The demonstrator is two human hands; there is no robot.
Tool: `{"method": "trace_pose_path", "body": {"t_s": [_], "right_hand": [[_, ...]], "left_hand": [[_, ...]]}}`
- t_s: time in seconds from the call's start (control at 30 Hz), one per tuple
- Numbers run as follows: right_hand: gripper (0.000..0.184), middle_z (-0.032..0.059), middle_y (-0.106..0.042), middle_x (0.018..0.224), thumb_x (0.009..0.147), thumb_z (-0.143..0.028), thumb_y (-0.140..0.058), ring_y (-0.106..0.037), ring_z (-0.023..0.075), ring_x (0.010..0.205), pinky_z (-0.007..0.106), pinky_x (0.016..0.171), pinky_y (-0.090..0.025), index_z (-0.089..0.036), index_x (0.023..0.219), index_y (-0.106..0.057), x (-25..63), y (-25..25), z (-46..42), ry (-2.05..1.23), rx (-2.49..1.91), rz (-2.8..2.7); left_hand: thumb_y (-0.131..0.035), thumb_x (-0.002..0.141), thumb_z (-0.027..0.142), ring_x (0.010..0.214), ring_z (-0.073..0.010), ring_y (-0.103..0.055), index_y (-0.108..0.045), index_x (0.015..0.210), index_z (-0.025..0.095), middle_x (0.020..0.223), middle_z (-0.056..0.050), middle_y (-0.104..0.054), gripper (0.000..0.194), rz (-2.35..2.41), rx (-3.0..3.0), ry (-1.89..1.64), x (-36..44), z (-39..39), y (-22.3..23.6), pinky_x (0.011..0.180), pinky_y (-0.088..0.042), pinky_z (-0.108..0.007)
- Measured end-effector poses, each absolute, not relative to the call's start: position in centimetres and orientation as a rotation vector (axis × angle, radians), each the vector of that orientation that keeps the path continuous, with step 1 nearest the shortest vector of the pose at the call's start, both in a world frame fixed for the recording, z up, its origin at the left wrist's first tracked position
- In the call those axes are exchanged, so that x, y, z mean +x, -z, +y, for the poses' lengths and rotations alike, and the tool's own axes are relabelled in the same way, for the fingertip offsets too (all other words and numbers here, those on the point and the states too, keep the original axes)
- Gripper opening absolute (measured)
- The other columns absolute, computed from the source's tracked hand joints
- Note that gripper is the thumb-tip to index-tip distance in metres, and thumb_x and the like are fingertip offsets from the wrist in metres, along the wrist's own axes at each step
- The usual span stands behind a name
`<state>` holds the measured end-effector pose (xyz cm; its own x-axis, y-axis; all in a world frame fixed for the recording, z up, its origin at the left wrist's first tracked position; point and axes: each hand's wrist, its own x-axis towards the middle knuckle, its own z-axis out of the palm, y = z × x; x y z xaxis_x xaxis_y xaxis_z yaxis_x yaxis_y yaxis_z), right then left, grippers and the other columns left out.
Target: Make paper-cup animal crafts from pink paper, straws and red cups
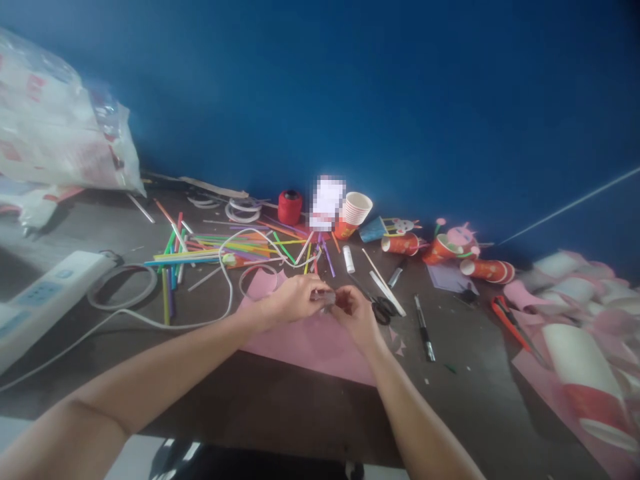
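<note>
Both hands meet over a pink paper sheet (pixel 305 347) on the dark table. My left hand (pixel 295 298) has its fingers closed at the edge of a small, pale, see-through piece (pixel 326 298), too blurred to name. From the other side my right hand (pixel 356 313) pinches close to the same piece, its fingertips partly hidden. Black-handled scissors (pixel 384 310) lie just right of my right hand. A clear tape ring (pixel 260 280) rests on the paper behind my left wrist.
Coloured sticks (pixel 230 248) and a white cable (pixel 231 287) spread left of the hands. A power strip (pixel 50 297) lies far left. Stacked paper cups (pixel 356 210) and a phone (pixel 327 200) stand behind. A pen (pixel 424 330), red cutter (pixel 515 327) and large cup (pixel 585 380) lie right.
</note>
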<state>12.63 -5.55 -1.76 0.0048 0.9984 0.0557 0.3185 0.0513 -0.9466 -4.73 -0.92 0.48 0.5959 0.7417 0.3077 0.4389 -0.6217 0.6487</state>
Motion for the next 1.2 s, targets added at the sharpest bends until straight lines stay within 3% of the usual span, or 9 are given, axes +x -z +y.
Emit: {"method": "trace_pose_path", "body": {"t_s": [0.17,0.3,0.47,0.63,0.8,0.97,1.2], "right_hand": [[0.013,-0.0030,-0.057,0.066,0.066,-0.020,-0.060,-0.052,0.0120,0.058,0.024,0.056,-0.039,-0.020,0.076,-0.053,12.1,1.1,-5.8,-0.837,-1.468,-1.503],[0.009,-0.0032,-0.055,0.064,0.068,-0.020,-0.060,-0.050,0.0118,0.059,0.023,0.056,-0.038,-0.020,0.070,-0.052,12.1,1.2,-5.9,-0.793,-1.465,-1.523],[0.015,-0.0025,-0.057,0.069,0.073,-0.025,-0.060,-0.051,0.0121,0.063,0.023,0.058,-0.039,-0.021,0.087,-0.059,12.2,1.8,-5.7,-0.864,-1.393,-1.504],[0.013,-0.0014,-0.059,0.071,0.078,-0.028,-0.057,-0.053,0.0120,0.064,0.023,0.059,-0.040,-0.021,0.089,-0.062,12.4,1.8,-5.6,-0.871,-1.365,-1.500],[0.009,-0.0011,-0.059,0.074,0.078,-0.024,-0.056,-0.054,0.0125,0.067,0.024,0.062,-0.041,-0.021,0.085,-0.060,12.7,1.5,-5.6,-0.816,-1.358,-1.564],[0.030,-0.0021,-0.060,0.078,0.070,-0.024,-0.059,-0.057,0.0138,0.068,0.025,0.061,-0.040,-0.022,0.099,-0.051,12.5,1.7,-5.9,-0.806,-1.512,-1.549],[0.018,0.0009,-0.059,0.072,0.070,-0.031,-0.064,-0.056,0.0156,0.066,0.025,0.056,-0.036,-0.019,0.073,-0.051,12.0,1.7,-6.1,-0.666,-1.639,-1.734]], "left_hand": [[-0.057,0.082,0.027,0.070,-0.0126,-0.063,-0.068,0.095,0.023,0.085,-0.001,-0.070,0.018,0.925,2.130,-0.664,-4.9,-0.7,-0.7,0.061,-0.049,-0.021],[-0.063,0.077,0.028,0.065,-0.0134,-0.063,-0.065,0.092,0.018,0.075,-0.002,-0.069,0.018,0.977,1.953,-0.633,-4.7,-0.4,-0.8,0.059,-0.049,-0.023],[-0.066,0.074,0.042,0.056,-0.0134,-0.063,-0.055,0.085,0.015,0.065,0.000,-0.063,0.031,0.985,1.692,-0.504,-4.6,-0.2,-1.1,0.054,-0.048,-0.023],[-0.057,0.078,0.051,0.051,-0.0114,-0.059,-0.056,0.075,0.015,0.065,-0.001,-0.062,0.036,1.034,1.750,-0.318,-4.7,-0.2,-1.8,0.051,-0.045,-0.022],[-0.052,0.083,0.046,0.052,-0.0101,-0.057,-0.056,0.072,0.016,0.062,0.001,-0.060,0.033,1.012,1.939,-0.270,-4.3,-0.2,-2.9,0.054,-0.042,-0.021],[-0.049,0.085,0.042,0.053,-0.0092,-0.056,-0.056,0.075,0.017,0.063,0.002,-0.059,0.028,0.986,1.951,-0.228,-4.3,-0.2,-3.1,0.055,-0.041,-0.020],[-0.051,0.083,0.042,0.054,-0.0082,-0.049,-0.055,0.073,0.016,0.063,0.002,-0.056,0.029,1.065,1.839,-0.318,-4.6,-0.3,-2.0,0.053,-0.038,-0.020]]}}
